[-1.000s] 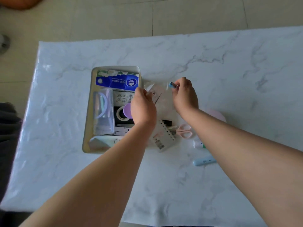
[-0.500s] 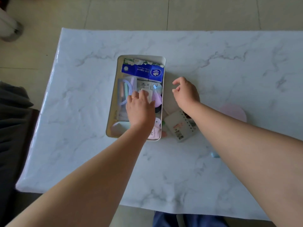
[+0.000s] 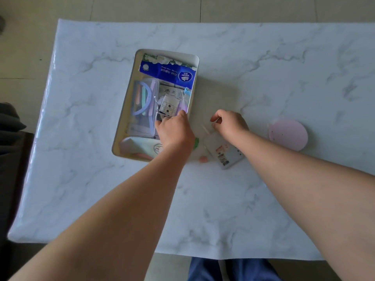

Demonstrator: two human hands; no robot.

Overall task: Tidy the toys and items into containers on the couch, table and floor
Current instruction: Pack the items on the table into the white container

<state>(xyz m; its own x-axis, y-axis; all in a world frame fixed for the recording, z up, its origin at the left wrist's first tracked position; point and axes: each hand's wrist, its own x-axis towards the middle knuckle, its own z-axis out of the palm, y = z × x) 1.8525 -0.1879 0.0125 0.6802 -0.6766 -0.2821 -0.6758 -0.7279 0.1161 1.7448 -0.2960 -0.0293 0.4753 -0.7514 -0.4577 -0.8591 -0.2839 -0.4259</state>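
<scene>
A white rectangular tray (image 3: 129,102) sits mid-table, holding a blue tissue pack (image 3: 168,73), a clear case of pastel items (image 3: 144,107) and a small clear bag with labelled packets (image 3: 169,104). My left hand (image 3: 175,133) is over the tray's right edge with its fingertips at the near end of that bag; the fingers are hidden, so I cannot tell if they grip it. My right hand (image 3: 230,123) hovers just right of the tray, fingers loosely curled and apart, holding nothing. A small spiral notebook (image 3: 224,154) lies under its wrist.
A pink round disc (image 3: 288,135) lies to the right on the marble table (image 3: 263,67). A small pink piece (image 3: 203,159) and a green bit (image 3: 196,142) sit by the tray's near right corner. A dark couch edge (image 3: 10,126) is at the left, tiled floor beyond.
Both hands held the clear bag above the table; my left hand carried it into the tray and has slid back toward the right edge. My right hand let go and drew back over the notebook.
</scene>
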